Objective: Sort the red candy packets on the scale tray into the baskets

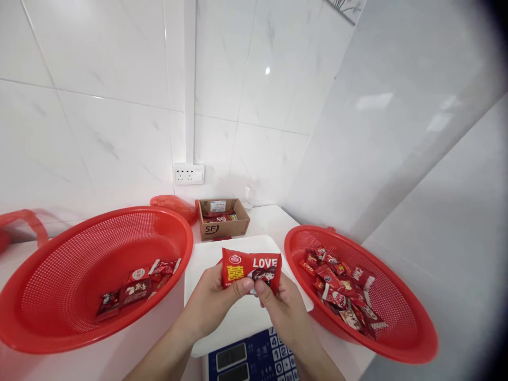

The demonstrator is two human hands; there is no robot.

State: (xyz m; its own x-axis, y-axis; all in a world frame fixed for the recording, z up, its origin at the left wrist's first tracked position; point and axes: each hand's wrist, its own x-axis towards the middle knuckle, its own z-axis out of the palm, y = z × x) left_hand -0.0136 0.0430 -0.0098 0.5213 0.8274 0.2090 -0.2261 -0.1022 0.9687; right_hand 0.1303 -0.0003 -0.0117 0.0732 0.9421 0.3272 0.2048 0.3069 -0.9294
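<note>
Between both hands is a red candy packet [244,267] printed with "LOVE" and a cartoon couple, held over a white weighing scale pan [226,328]. My left hand [216,299] grips its left side, thumb across the front. My right hand [280,301] has the right side, its thumb close to the other one; the fingers behind the packet are mostly hidden. On the right, a red mesh basket [413,312] contains a pile of wrapped candies [343,288]. Another red basket [95,238] on the left has several wrapped packets [137,288] at its near right side.
Behind the scale stands an open cardboard box [226,228] with packets inside. A red plastic bag [174,205] lies beside it. The scale's blue keypad panel [257,352] faces me. A wall socket [189,174] sits on the tiled wall, and a grey-white surface rises at right.
</note>
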